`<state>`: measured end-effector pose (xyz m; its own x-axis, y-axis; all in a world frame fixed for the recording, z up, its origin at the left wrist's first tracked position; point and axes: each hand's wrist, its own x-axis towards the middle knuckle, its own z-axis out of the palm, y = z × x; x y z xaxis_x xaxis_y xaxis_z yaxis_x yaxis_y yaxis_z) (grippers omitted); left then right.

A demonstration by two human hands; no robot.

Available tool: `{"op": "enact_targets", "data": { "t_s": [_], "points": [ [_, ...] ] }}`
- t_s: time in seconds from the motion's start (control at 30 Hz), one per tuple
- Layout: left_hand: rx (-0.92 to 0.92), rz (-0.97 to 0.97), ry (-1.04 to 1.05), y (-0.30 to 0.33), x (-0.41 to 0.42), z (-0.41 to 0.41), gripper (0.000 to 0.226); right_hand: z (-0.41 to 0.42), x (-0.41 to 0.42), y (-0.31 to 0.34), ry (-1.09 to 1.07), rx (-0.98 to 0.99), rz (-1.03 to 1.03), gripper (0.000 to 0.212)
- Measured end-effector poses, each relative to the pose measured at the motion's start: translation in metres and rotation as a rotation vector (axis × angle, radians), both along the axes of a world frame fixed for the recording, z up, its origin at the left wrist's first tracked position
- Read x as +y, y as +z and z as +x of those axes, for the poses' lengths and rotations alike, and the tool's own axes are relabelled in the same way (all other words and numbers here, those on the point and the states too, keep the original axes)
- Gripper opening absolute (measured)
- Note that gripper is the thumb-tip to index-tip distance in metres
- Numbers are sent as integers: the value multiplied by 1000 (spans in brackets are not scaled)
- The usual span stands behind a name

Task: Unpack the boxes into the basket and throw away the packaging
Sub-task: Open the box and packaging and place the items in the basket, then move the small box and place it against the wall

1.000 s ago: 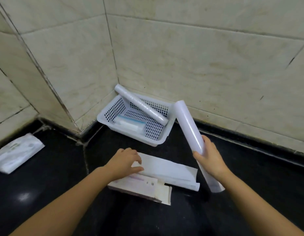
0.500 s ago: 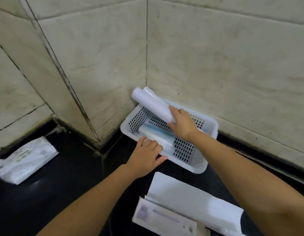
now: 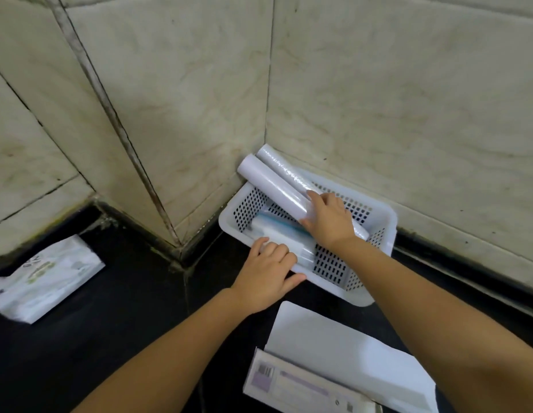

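Now the right hand [image 3: 329, 223] is gripping 1 white roll [image 3: 274, 189] lying in the basket [image 3: 386, 231] — beside another roll [image 3: 286, 172]. Just below, the left hand [image 3: 266, 277] is pressing flat on the basket's near rim — empty boxes [image 3: 333, 365] are lying near both wrists.

Dim, flat, even light with a greenish cast and only soft shadows. The black countertop [image 3: 125, 323] at lower left swallows detail. Wide-angle distortion bows the tile wall [image 3: 408, 99] seams toward the edges. Everything looks slightly soft.
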<state>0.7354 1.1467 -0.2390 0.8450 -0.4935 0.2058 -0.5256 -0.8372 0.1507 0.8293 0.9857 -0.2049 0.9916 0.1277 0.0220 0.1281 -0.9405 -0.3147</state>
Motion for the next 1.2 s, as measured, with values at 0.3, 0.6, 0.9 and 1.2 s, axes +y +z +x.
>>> {"op": "enact_targets", "data": {
  "t_s": [0.3, 0.6, 0.9, 1.2],
  "points": [
    [157, -156, -44, 48, -54, 11, 33, -91, -111, 54, -196, -52, 41, 58],
    [164, -187, -419, 99, -265, -64, 33, -293, -284, 59, -616, -18, -36, 54],
    [243, -70, -721, 77, -481, -240, 34, -521, -461, 44, -956, 42, -57, 52],
    [321, 221, -754, -9, -572, -389, 38, -647, -551, 4, -1207, 325, 12, 77]
  ]
}}
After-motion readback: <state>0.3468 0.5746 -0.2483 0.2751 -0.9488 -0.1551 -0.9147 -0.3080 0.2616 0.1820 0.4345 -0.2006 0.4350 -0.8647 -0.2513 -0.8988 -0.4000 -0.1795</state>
